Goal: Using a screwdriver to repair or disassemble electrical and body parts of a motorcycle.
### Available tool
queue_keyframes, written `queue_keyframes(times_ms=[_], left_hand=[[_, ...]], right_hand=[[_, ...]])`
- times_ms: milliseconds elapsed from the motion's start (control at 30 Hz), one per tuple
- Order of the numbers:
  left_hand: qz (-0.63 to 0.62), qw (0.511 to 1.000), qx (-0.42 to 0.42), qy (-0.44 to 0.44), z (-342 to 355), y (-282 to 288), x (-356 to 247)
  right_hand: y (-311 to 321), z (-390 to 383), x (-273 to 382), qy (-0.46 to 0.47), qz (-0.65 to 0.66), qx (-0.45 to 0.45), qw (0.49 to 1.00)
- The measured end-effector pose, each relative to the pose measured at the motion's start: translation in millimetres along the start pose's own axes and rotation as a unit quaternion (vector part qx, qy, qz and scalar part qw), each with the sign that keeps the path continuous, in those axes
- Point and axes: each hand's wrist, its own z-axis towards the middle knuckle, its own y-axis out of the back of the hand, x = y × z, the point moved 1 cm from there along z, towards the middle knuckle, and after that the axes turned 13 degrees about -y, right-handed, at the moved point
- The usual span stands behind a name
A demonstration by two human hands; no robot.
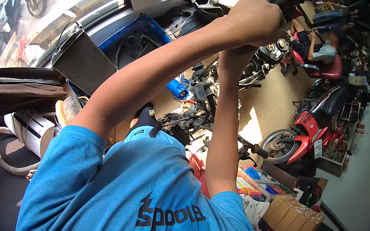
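Observation:
Both my arms reach up and forward, and my hands come together at the top of the view. My left hand (pixel 256 23) is a closed fist, crossing in front of the right one. Just below it, my right hand (pixel 237 55) looks curled, though mostly covered by the left. Whatever they grip, if anything, is hidden. Beneath my arms stands a partly stripped motorcycle (pixel 207 98), its frame and cables bare. Its handlebar grip (pixel 260 151) sticks out to the right of my right forearm.
A blue tub (pixel 163 33) with dark parts stands at the left, near a black panel (pixel 84 62). To the right are a red motorcycle (pixel 305 142) and a person (pixel 323 52) seated on a red chair (pixel 331 70). Cardboard boxes (pixel 291 222) sit at the lower right.

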Motion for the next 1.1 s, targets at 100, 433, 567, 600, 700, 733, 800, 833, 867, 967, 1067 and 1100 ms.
queue_keyframes(times_ms=[100,433,567,600,700,733,800,833,867,967,1067,1100], left_hand=[[-0.034,0.999,-0.005,-0.017,-3.0,1.4,3.5],[-0.028,0.999,0.012,0.029,3.6,-8.3,13.0],[-0.029,0.997,0.034,0.064,2.6,-2.0,7.6],[-0.024,0.997,0.027,0.067,3.4,-3.8,10.3],[-0.001,0.997,0.018,0.074,4.8,-6.6,10.2],[0.014,0.997,0.013,0.080,5.0,-6.9,9.5],[0.006,0.997,0.023,0.075,2.1,-2.3,9.8],[-0.001,0.997,0.033,0.069,0.7,-0.3,10.3],[0.001,0.997,0.033,0.070,-0.2,0.2,9.9],[-0.004,0.996,0.022,0.081,-2.1,3.5,9.7],[-0.014,0.994,0.037,0.097,-2.4,4.7,7.9],[-0.013,0.994,0.035,0.101,-1.9,2.7,6.5]], right_hand=[[0.6,1.1,3.0,0.022,-0.013,0.011,1.000],[8.1,10.7,-14.3,-0.109,-0.044,0.084,0.989],[9.4,13.7,-19.0,-0.099,-0.038,0.116,0.988],[7.7,13.5,-19.2,-0.070,-0.024,0.118,0.990],[5.7,12.7,-16.5,-0.062,-0.026,0.120,0.991],[6.3,12.3,-16.9,-0.061,-0.024,0.119,0.991],[4.3,11.8,-17.2,-0.064,-0.025,0.125,0.990],[3.6,12.1,-17.3,-0.065,-0.025,0.129,0.989],[3.9,12.1,-17.1,-0.066,-0.022,0.131,0.989],[3.6,12.8,-17.5,-0.066,-0.013,0.140,0.988],[4.8,11.9,-17.7,-0.067,-0.007,0.151,0.986],[5.8,11.1,-17.3,-0.069,-0.006,0.154,0.986]])
